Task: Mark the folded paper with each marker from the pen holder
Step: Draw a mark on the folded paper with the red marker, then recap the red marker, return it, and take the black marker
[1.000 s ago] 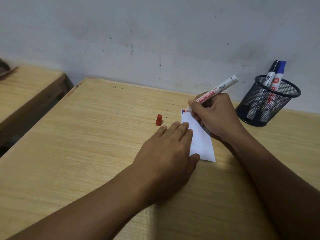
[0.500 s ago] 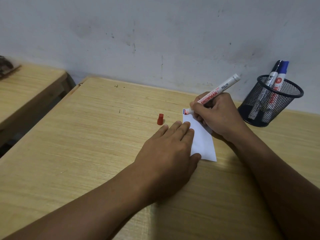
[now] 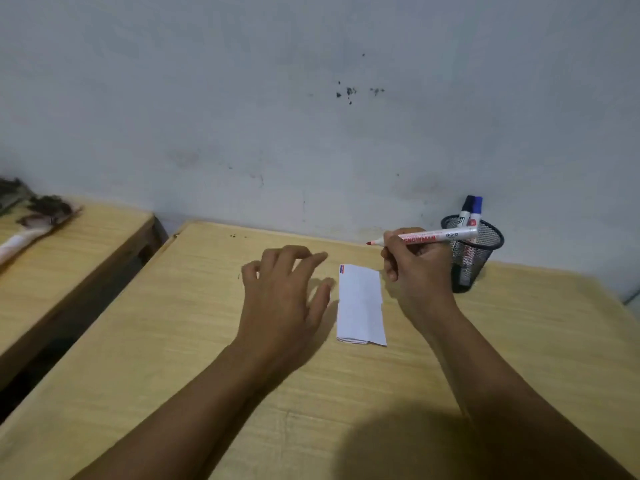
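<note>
The folded white paper lies flat on the wooden desk, with a small blue and red mark at its far left corner. My right hand grips an uncapped red-tipped white marker, held level above the paper's far right corner with its tip pointing left. My left hand hovers just left of the paper, fingers curled and apart, not touching it. The red cap is hidden. The black mesh pen holder behind my right hand holds a black-capped marker and a blue-capped marker.
The desk's far edge meets a grey wall. A second wooden desk stands to the left across a dark gap, with a rag-like object on it.
My right hand lifted the marker off the paper and turned it level. My left hand left the paper and moved left over where the red cap stood. The camera tilted up.
</note>
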Motion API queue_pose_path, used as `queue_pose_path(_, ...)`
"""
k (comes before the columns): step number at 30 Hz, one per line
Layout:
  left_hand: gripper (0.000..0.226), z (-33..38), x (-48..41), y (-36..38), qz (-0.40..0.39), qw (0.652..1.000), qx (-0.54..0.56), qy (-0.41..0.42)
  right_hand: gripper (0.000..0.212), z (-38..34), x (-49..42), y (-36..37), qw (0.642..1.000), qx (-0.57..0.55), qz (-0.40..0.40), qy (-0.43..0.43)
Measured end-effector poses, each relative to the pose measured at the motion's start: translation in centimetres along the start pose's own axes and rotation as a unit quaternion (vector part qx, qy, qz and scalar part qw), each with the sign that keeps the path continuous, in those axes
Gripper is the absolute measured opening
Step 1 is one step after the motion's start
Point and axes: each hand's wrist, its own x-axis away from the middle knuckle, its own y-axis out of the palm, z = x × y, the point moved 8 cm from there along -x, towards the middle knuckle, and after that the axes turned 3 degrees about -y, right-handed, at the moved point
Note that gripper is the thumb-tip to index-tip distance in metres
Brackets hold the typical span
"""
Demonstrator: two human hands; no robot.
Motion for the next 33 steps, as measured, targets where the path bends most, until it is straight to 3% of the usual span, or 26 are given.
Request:
queue_pose_path(3,0.032,-2.8,-0.9,1.1,-0.099,0.987,-0.092,-0.090,0.013,-2.6,1.4,-0.4,0.999,0.024,-0.011,-0.021)
queue_pose_path(6,0.024,-3.1,-0.7,1.2,-0.152,0.979,-0.089,-0.103,0.015,-5.0,3.0,-1.0,0.997,0.057,-0.028,-0.034)
queue_pose_path(10,0.009,-1.4,-1.5,-1.8,-0.112,0.979,0.073,-0.151,0.011,-7.7,5.1,-2.0,0.998,0.028,-0.039,-0.029)
queue_pose_path(14,0.010,3.7,-2.4,-5.5,-0.115,0.906,0.372,-0.162,0.013,-11.2,6.3,-2.7,0.999,-0.001,-0.034,-0.028)
queue_pose_path(16,0.013,6.5,-2.9,-7.4,-0.120,0.880,0.439,-0.137,0.016,-13.4,6.8,-2.9,0.999,-0.014,-0.039,-0.033)
queue_pose_path(20,0.016,10.9,-3.5,-10.3,-0.115,0.861,0.486,-0.097,0.017,-18.0,8.4,-3.4,0.995,-0.014,-0.066,-0.072)
queue_pose_path(26,0.019,15.2,-3.5,-13.0,-0.116,0.873,0.473,-0.034,0.023,-22.6,10.7,-4.2,0.987,0.021,-0.114,-0.110)
queue_pose_path(29,0.016,16.8,-3.8,-14.8,-0.044,0.916,0.399,0.001,0.027,-23.5,10.8,-5.2,0.991,0.025,-0.093,-0.092)
queue_pose_path(33,0.013,18.4,-4.2,-15.6,0.024,0.943,0.329,0.032,0.033,-23.4,10.3,-6.3,0.997,0.015,-0.057,-0.051)
